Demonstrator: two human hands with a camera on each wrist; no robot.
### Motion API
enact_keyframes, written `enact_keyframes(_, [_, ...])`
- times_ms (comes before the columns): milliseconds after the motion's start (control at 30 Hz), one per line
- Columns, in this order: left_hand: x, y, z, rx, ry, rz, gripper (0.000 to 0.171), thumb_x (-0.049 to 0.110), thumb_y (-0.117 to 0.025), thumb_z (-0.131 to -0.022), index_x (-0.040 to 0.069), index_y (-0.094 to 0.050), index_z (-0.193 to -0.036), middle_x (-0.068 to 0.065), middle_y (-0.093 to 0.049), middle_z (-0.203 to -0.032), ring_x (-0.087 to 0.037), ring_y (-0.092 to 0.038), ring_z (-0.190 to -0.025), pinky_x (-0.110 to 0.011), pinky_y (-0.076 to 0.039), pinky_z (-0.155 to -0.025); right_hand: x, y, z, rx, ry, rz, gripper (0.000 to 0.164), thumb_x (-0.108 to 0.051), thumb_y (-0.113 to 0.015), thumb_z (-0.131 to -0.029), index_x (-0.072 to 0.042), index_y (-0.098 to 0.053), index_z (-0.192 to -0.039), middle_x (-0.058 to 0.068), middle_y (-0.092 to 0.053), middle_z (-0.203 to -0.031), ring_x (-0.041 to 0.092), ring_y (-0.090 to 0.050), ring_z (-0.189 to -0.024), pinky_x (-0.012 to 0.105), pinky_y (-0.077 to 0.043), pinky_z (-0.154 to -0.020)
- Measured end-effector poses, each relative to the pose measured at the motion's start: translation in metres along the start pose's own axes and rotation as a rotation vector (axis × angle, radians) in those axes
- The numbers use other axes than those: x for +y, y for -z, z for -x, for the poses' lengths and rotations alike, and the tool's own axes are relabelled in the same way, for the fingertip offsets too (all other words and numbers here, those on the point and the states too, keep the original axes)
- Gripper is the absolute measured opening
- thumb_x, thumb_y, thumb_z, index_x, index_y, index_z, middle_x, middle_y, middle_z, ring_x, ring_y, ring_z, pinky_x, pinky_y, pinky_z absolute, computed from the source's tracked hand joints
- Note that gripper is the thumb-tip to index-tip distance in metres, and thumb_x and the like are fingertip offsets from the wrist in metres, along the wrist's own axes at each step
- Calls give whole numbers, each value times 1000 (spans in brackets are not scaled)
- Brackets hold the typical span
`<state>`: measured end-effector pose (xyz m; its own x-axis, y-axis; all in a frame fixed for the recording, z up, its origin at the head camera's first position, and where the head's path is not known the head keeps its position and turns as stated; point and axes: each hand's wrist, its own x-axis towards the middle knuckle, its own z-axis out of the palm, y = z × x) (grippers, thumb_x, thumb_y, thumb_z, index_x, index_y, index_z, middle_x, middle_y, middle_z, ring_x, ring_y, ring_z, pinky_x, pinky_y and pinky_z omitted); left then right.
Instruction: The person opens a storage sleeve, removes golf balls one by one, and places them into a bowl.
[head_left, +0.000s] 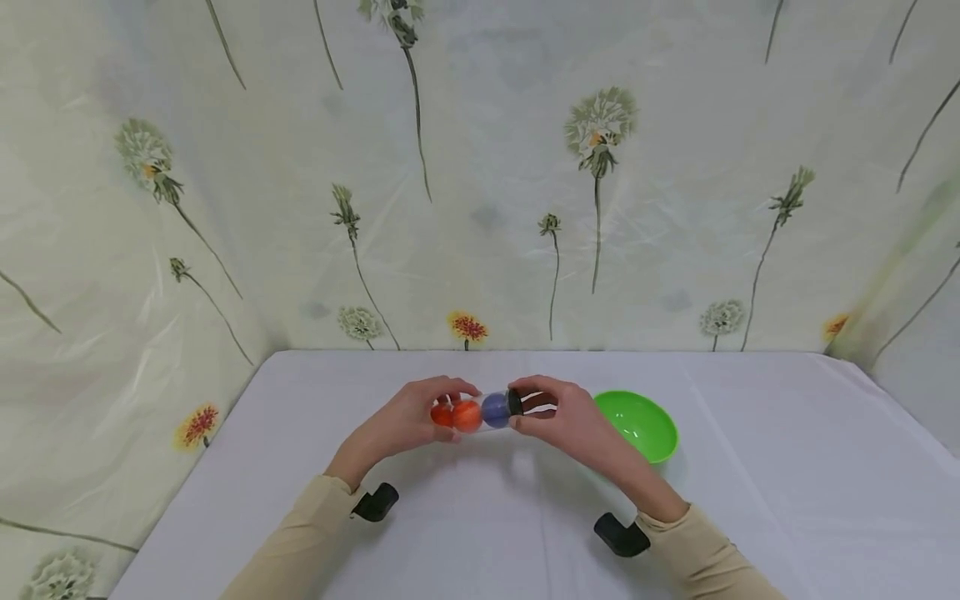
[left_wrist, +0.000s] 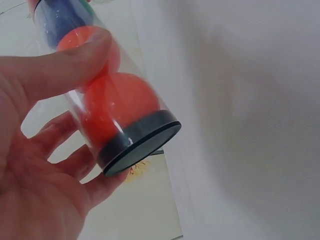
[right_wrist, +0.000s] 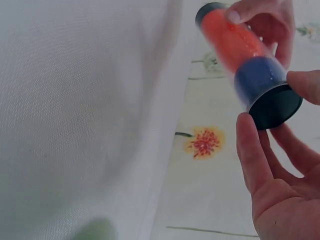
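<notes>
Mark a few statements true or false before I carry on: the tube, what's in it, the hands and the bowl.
1. The left hand and right hand both hold the clear tube. True.
2. The bowl is red. False: it is green.
3. The blue ball is at the right hand's end. True.
4. The clear tube holds only one ball. False: it also holds two red balls.
5. The clear tube stands on the table. False: it is held sideways above it.

Smooth, glossy plastic tube [left_wrist: 117, 97]
</notes>
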<state>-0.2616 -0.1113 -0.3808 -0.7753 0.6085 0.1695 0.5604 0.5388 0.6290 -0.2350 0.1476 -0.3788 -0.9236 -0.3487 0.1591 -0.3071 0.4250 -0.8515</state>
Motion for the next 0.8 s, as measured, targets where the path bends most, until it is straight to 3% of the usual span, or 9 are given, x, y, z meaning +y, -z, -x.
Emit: enact_keyframes(800, [-2,-5,5,18,-5,29,58,3,-81,-78,19,-63,-131,6,-59,-102,-14,-53,-95,-34,-48,-83,0,0,2,39,-28,40,36,-22,-82,-81,-17,-68,-113,-2,-68,-105,16,-65,-97,32,-55,-77])
